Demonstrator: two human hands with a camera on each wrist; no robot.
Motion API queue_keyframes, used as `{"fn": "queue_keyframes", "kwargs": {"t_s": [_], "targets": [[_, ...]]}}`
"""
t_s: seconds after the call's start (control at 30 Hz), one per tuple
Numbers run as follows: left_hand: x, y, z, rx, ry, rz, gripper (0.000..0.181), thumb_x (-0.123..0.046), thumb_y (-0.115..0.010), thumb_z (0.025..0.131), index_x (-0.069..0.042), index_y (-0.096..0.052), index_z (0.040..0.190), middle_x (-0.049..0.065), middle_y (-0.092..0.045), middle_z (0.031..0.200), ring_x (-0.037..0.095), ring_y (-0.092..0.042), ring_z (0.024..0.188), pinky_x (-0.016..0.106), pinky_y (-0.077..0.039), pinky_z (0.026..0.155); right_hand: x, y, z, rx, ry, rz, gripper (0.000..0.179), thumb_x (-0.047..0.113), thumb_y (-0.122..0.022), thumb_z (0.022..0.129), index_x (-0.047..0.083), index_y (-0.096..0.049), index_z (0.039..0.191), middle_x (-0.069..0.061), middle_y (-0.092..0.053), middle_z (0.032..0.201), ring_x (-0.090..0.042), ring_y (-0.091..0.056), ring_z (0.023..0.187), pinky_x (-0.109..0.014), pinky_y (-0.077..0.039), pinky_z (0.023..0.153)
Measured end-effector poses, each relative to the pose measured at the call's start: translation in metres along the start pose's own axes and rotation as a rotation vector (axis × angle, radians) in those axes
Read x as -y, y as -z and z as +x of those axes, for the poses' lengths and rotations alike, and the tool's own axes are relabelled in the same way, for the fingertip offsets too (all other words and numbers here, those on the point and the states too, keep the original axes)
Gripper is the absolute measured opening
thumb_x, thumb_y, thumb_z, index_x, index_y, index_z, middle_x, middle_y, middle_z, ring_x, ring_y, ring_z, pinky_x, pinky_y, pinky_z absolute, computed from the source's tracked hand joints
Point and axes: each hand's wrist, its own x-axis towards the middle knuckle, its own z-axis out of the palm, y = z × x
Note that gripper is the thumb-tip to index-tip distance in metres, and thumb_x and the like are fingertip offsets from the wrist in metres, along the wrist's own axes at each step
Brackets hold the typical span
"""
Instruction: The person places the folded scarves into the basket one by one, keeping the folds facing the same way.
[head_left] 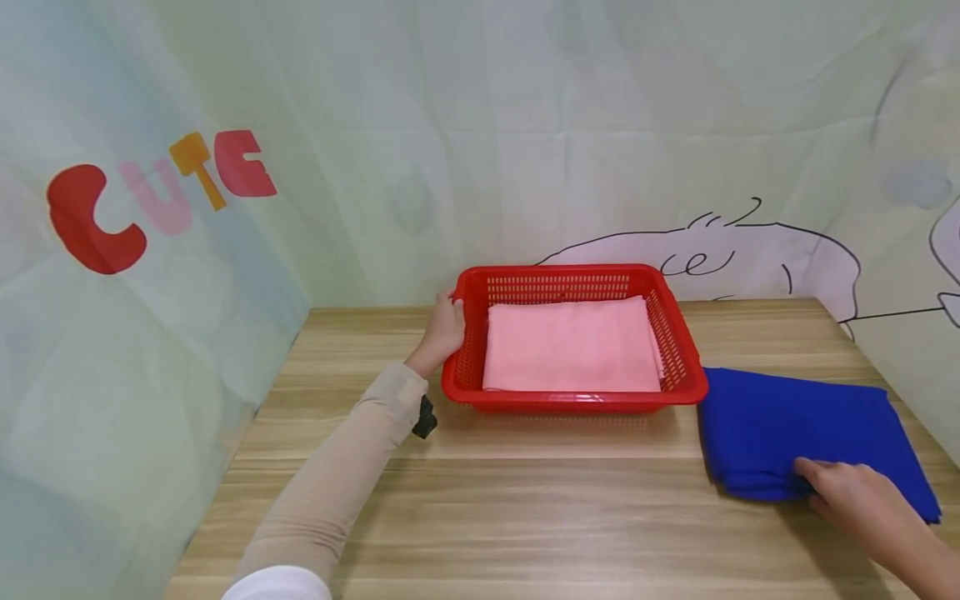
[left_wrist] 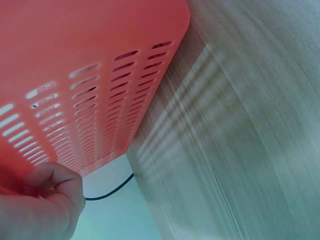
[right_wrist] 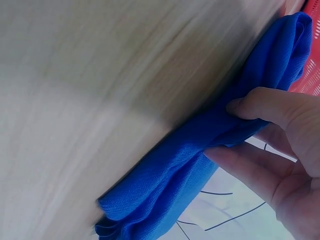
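A red plastic basket (head_left: 573,398) with slotted walls stands toward the back of the table, and a folded pink cloth (head_left: 570,346) lies flat inside it. My left hand (head_left: 442,329) grips the basket's left rim; in the left wrist view its curled fingers (left_wrist: 55,180) are against the slotted wall. To the right of the basket is a folded blue cloth (head_left: 810,433), its back left corner right at the basket's side. My right hand (head_left: 862,500) pinches the front folded edge of this cloth, thumb and fingers (right_wrist: 240,160) on the layered fabric.
The wood-grain table (head_left: 525,517) ends at a printed fabric backdrop (head_left: 525,142) behind and on both sides. A dark wrist strap piece (head_left: 424,418) sits on the left forearm.
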Motion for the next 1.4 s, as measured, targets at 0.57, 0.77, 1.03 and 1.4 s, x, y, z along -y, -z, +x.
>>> {"fn": "queue_keyframes", "kwargs": {"t_s": [0.57,0.77,1.03,1.4], "targets": [[0.001,0.000,0.001,-0.003,-0.012,-0.005,0.046,-0.019,-0.029,0.111,0.005,-0.020,0.150,0.027,-0.051,0.120,0.036,-0.064,0.099,0.044,-0.060,0.079,0.003,-0.001,-0.003,0.096,-0.031,-0.015,0.034,-0.004,-0.085,0.066,0.006,-0.058,0.083,-0.006,-0.065,0.073,-0.025,-0.059,0.054,-0.044,-0.049,0.046],[0.000,0.000,-0.001,0.002,-0.008,-0.013,0.047,-0.018,-0.031,0.111,0.004,-0.020,0.150,0.028,-0.051,0.125,0.037,-0.063,0.103,0.046,-0.059,0.083,0.006,-0.002,-0.006,0.104,-0.029,-0.021,0.033,-0.005,-0.085,0.066,0.005,-0.058,0.082,-0.005,-0.064,0.072,-0.023,-0.057,0.054,-0.042,-0.048,0.046],[0.001,-0.001,0.001,0.011,-0.003,-0.021,0.047,-0.019,-0.032,0.111,0.003,-0.019,0.151,0.026,-0.051,0.125,0.036,-0.064,0.101,0.046,-0.059,0.081,0.009,-0.001,-0.009,0.094,-0.030,-0.013,0.034,-0.005,-0.086,0.065,0.005,-0.060,0.085,-0.007,-0.066,0.076,-0.025,-0.060,0.056,-0.044,-0.050,0.048],[0.002,-0.001,0.001,0.001,0.006,-0.018,0.048,-0.021,-0.030,0.111,0.002,-0.019,0.152,0.026,-0.051,0.124,0.035,-0.063,0.101,0.045,-0.060,0.081,0.011,0.000,-0.011,0.122,-0.042,-0.009,0.033,-0.005,-0.085,0.066,0.004,-0.061,0.086,-0.008,-0.067,0.078,-0.026,-0.061,0.057,-0.045,-0.051,0.049]]}}
